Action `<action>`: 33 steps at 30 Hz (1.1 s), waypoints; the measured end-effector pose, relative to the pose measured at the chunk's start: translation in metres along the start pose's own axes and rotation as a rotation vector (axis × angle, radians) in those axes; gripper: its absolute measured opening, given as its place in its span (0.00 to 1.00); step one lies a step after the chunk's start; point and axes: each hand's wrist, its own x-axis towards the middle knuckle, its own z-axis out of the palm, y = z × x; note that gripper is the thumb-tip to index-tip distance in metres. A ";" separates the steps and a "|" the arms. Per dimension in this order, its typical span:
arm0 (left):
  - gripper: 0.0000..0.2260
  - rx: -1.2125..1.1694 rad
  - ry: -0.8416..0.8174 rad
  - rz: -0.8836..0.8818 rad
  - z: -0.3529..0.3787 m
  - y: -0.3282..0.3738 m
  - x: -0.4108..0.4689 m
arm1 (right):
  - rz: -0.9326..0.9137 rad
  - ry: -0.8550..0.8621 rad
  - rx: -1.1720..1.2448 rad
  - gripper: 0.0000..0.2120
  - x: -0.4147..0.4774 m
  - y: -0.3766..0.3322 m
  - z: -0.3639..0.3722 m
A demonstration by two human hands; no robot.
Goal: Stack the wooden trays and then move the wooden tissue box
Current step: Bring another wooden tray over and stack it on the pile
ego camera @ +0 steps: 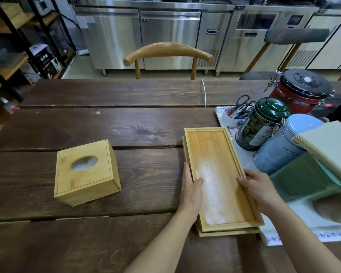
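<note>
**Trays stacked, tissue box pending**

Gripping upper wooden tray (219, 174) by its long sides: left hand (191, 191) and right hand (261, 189), thumbs hooked over the rims. Resting on lower tray (227, 233), slightly offset, toward tabletop's (106, 125) right edge. Trays showing empty. Waiting untouched at left: wooden tissue box (85, 172), contents indiscernible.

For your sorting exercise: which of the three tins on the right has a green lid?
The middle tin, dark green and patterned. The red tin behind has a black lid; the blue tin in front has a pale blue lid.
</note>
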 end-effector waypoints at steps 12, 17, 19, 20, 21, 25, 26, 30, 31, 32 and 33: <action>0.29 0.026 -0.006 0.030 0.010 -0.002 0.005 | -0.044 0.141 -0.287 0.07 0.012 0.000 -0.007; 0.30 0.022 -0.013 0.040 0.009 0.001 0.002 | -0.025 0.122 -0.188 0.06 0.009 0.002 -0.007; 0.31 0.037 -0.029 0.040 0.007 0.003 -0.001 | -0.031 0.116 -0.157 0.07 0.006 0.004 -0.006; 0.31 0.044 -0.041 0.042 0.005 0.004 -0.004 | -0.042 0.105 -0.140 0.08 0.004 0.005 -0.005; 0.31 0.053 -0.057 0.058 0.003 0.006 -0.009 | -0.055 0.092 -0.121 0.10 0.002 0.006 -0.005; 0.26 0.289 -0.180 0.276 -0.019 0.007 -0.041 | -0.206 0.065 -0.059 0.18 -0.012 0.017 -0.017; 0.23 0.400 -0.241 0.354 -0.026 0.005 -0.048 | -0.250 0.025 -0.074 0.17 -0.018 0.022 -0.021; 0.18 0.714 -0.472 0.504 -0.048 -0.012 -0.063 | -0.316 -0.232 -0.240 0.14 -0.045 0.047 -0.037; 0.18 0.779 -0.502 0.514 -0.050 -0.014 -0.065 | -0.329 -0.274 -0.267 0.15 -0.049 0.053 -0.041; 0.17 0.826 -0.513 0.520 -0.051 -0.016 -0.066 | -0.350 -0.305 -0.303 0.17 -0.052 0.060 -0.044; 0.15 0.850 -0.511 0.530 -0.051 -0.017 -0.067 | -0.365 -0.322 -0.351 0.17 -0.054 0.065 -0.046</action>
